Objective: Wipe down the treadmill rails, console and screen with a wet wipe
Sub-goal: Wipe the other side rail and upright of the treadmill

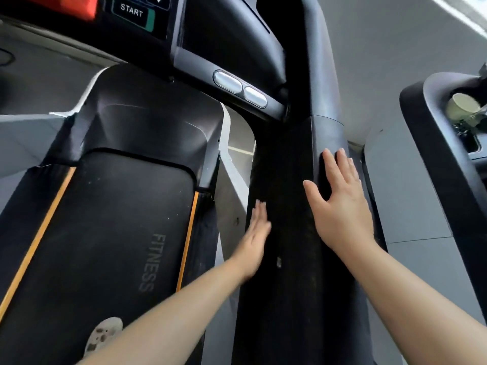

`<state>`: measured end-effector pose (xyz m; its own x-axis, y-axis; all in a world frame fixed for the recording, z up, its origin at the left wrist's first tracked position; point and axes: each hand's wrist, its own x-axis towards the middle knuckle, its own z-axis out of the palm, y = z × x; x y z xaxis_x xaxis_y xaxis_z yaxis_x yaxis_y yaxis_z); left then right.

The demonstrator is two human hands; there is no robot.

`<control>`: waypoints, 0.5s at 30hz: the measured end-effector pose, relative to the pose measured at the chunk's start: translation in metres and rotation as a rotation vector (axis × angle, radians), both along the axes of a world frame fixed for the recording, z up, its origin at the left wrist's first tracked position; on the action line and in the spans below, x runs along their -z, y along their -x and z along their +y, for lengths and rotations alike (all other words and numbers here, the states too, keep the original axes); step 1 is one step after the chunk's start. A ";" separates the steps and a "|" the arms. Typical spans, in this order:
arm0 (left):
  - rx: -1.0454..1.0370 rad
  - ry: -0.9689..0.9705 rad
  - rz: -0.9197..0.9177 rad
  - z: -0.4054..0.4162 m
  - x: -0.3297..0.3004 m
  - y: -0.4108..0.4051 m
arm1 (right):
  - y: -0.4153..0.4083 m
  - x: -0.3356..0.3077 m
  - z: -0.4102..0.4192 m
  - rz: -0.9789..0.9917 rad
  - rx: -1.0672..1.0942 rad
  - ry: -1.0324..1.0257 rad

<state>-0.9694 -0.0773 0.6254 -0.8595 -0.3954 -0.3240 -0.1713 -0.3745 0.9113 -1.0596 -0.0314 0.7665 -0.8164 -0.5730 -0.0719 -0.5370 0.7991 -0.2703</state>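
1. The step in hand is judged to be the rail part of the task: both hands are placed at the right side rail [295, 233] of the treadmill, a wide dark bar that runs from the bottom edge up toward the console [210, 40].
2. The right hand [340, 204] is laid flat on the outer side of the rail, fingers straight and spread – nothing is grasped by it.
3. The left hand [254, 238] is held against the inner edge of the same rail with straight fingers; it is slightly blurred, and no object is seen in it.
4. The wet wipe cannot be found in the view. Whether it is hidden under a palm cannot be told.
5. The console with its START button [131, 12] is seen above, and two silver oval pads [239, 88] are seen on the crossbar below it.
6. The belt [118, 233], marked FITNESS, lies to the left of the rail.
7. For the next move a wipe is probably needed in one hand – then the rail can be rubbed along its length, and the console and screen are left for later.
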 end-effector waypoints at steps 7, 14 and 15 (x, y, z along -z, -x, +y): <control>-0.049 -0.209 -0.110 -0.043 0.037 0.048 | 0.003 0.001 -0.003 0.009 -0.002 0.029; -0.138 -0.462 -0.258 0.010 0.059 -0.006 | 0.000 0.001 -0.001 0.002 -0.015 0.012; -0.136 -0.455 -0.265 0.000 0.065 0.005 | 0.000 0.001 -0.002 0.000 -0.012 0.014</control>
<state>-0.9746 -0.0776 0.5605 -0.6759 -0.2666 -0.6871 -0.2953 -0.7562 0.5839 -1.0595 -0.0330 0.7656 -0.8096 -0.5835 -0.0640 -0.5462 0.7888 -0.2819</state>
